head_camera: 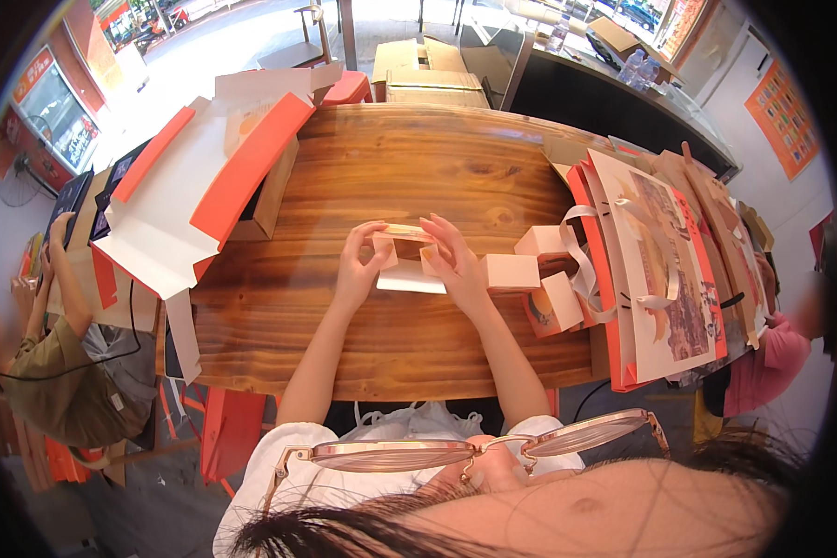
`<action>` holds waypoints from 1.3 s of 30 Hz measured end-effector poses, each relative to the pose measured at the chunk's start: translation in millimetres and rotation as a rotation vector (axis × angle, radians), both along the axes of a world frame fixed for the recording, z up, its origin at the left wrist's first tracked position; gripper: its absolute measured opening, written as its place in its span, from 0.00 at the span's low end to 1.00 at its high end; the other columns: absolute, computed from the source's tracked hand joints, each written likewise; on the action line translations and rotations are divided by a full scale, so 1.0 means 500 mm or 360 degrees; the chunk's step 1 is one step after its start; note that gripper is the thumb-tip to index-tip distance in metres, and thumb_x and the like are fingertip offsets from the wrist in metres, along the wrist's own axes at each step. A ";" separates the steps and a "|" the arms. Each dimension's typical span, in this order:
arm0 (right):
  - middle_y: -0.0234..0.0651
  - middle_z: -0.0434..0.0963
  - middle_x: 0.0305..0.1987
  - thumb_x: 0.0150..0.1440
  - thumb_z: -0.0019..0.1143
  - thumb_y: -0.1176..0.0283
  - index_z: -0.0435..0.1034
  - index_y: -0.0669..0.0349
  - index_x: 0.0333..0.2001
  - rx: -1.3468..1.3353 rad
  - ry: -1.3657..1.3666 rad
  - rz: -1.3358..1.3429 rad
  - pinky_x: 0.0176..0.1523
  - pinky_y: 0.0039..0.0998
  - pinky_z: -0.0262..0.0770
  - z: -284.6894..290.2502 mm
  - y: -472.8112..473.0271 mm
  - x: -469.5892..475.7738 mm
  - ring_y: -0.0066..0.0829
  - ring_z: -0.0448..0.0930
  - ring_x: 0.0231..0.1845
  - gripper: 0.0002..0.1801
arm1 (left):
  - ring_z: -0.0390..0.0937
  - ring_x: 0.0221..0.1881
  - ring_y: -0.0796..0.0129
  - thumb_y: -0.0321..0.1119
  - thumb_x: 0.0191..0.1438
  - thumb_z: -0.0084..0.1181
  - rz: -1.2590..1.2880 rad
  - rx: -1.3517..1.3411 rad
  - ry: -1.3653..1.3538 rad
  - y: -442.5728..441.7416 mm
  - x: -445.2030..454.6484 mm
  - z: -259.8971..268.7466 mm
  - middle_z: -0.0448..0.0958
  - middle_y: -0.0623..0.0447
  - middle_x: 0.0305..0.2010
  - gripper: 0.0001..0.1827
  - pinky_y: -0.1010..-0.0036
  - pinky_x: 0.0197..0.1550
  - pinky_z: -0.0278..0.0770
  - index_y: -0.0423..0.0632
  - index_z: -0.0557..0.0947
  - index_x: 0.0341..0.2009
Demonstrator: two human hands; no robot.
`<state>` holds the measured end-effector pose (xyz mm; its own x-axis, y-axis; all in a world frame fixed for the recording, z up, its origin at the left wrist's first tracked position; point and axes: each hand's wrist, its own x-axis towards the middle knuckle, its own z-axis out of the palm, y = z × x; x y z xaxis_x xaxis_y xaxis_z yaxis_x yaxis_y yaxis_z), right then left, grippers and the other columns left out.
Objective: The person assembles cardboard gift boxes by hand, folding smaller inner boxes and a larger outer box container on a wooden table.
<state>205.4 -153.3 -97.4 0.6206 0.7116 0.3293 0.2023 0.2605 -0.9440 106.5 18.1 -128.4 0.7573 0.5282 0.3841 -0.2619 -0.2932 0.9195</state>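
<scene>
Both of my hands hold a small paperboard box [411, 284] above the wooden table [418, 349]. The box's near end stands open, with a white flap hanging towards me and small side flaps beside the opening. My left hand [360, 265] grips its left side, fingertips on the top edge and thumb at the left side flap. My right hand [456, 261] grips the right side the same way. Just right of my right hand sits a closed small pale box [513, 271]. More small boxes lie beside it, one of them tilted with a printed side [554, 307].
Unfolded white and red cartons [174, 188] lie over a brown cardboard box at the left. A row of paper gift bags [642, 265] with ribbon handles leans at the right. People sit at the far left [77, 376] and far right [771, 370]. Cardboard boxes [432, 80] stand beyond the table.
</scene>
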 end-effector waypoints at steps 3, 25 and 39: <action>0.40 0.64 0.67 0.64 0.47 0.78 0.56 0.63 0.65 0.0097 0.0058 -0.0021 0.71 0.34 0.59 -0.003 -0.001 0.007 0.32 0.64 0.69 0.25 | 0.68 0.33 0.80 0.37 0.57 0.55 -0.0122 -0.0654 0.0178 -0.005 -0.007 -0.003 0.75 0.57 0.41 0.18 0.85 0.30 0.62 0.50 0.75 0.53; 0.39 0.55 0.71 0.66 0.46 0.64 0.45 0.60 0.71 0.0036 0.0588 0.0069 0.72 0.34 0.52 -0.013 0.003 -0.011 0.32 0.56 0.72 0.35 | 0.68 0.59 0.61 0.26 0.47 0.63 0.0039 -0.0025 -0.0069 -0.043 0.000 0.005 0.53 0.46 0.69 0.31 0.67 0.55 0.78 0.47 0.72 0.58; 0.37 0.61 0.67 0.63 0.43 0.72 0.48 0.60 0.70 0.0083 0.0588 -0.0015 0.68 0.31 0.59 -0.027 0.005 -0.001 0.27 0.62 0.67 0.32 | 0.59 0.69 0.51 0.27 0.48 0.59 -0.0042 0.0069 0.0010 -0.044 -0.006 0.006 0.50 0.41 0.71 0.34 0.58 0.63 0.69 0.50 0.70 0.62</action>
